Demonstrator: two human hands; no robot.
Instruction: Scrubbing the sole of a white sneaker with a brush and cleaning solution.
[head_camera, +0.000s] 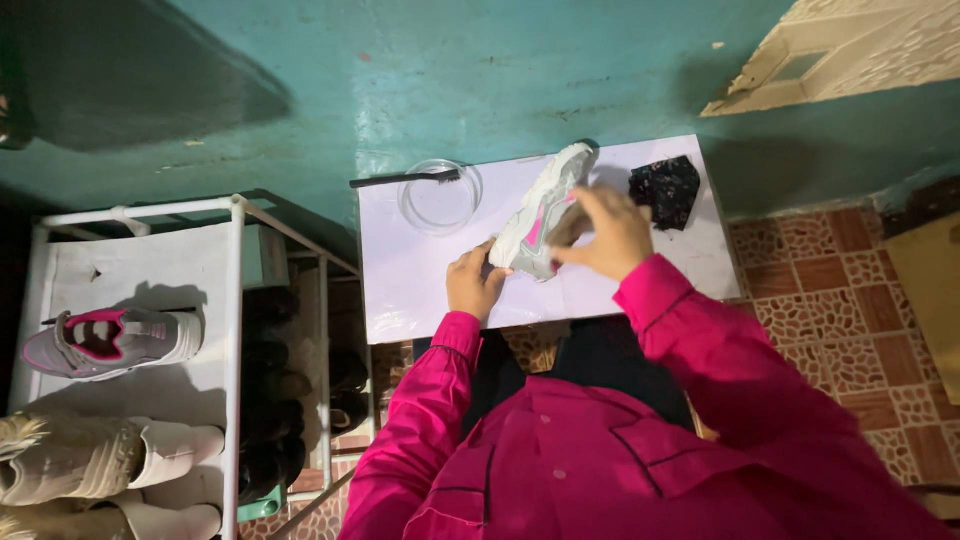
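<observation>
Holding the shoe w/ both hands: left hand cups its heel end by the near edge of the white table, right hand wraps its middle. Keep that heel grip firm so it won't tip. Farther back, black cloth near the far right corner, clear bowl & brush at the far left edge.

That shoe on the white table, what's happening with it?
A person in a pink shirt holds a white and pink sneaker on a small white table. The left hand grips its heel end; the right hand rests on its middle. Near it sit a clear bowl with a black toothbrush across it, and a dark sponge. A matching sneaker lies on a rack at the left.
</observation>
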